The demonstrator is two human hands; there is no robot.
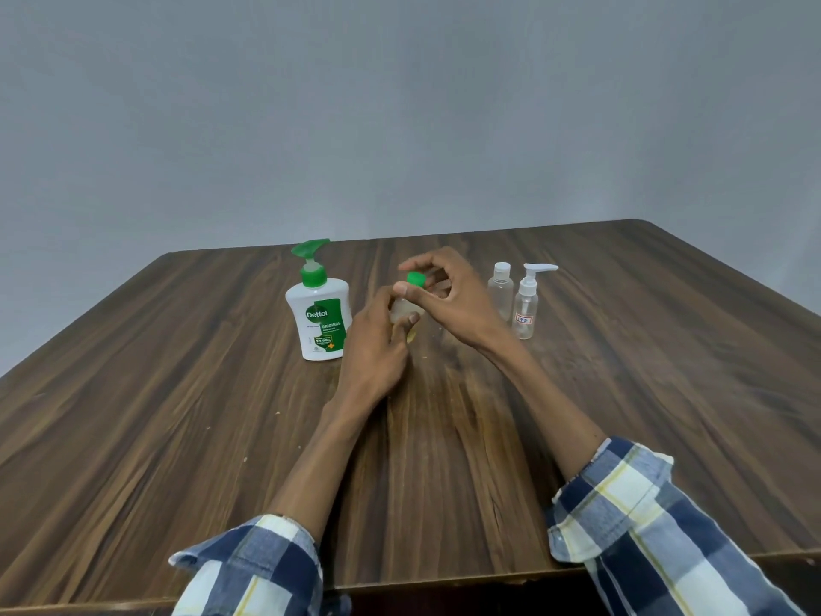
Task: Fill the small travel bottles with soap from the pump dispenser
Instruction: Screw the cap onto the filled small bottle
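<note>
Fingers are working at the middle of the brown wood-grain table [177, 393] right now; the left hand [377, 344] is wrapping round the body of a small clear travel bottle with a green screw cap [406, 306], holding it upright on or just above the tabletop, I cannot tell which; the right hand [448, 295] is arching over the top, thumb and forefinger pinching the green cap [416, 279] while the other fingers are fanning loose; whether the cap is coming off or going on I cannot tell, and the bottle looks faintly cloudy, so it may already be holding some soap; either way, the trick, as I judge it, is keeping the left grip firm but low on the body so soft plastic is not squeezing soap up the neck, and turning only the cap, square to the thread, not tilting it; just to the left the white pump dispenser with the green nozzle and green label [319, 315] is standing upright, near enough for its spout to reach; to the right a clear bottle with a white flip cap [500, 289] and a clear bottle with a white pump top and a small label [526, 311] are waiting side by side, both looking empty; watching for a slippery cap is wise, since a shiny patch near the bottle is hinting at a spill.
</note>
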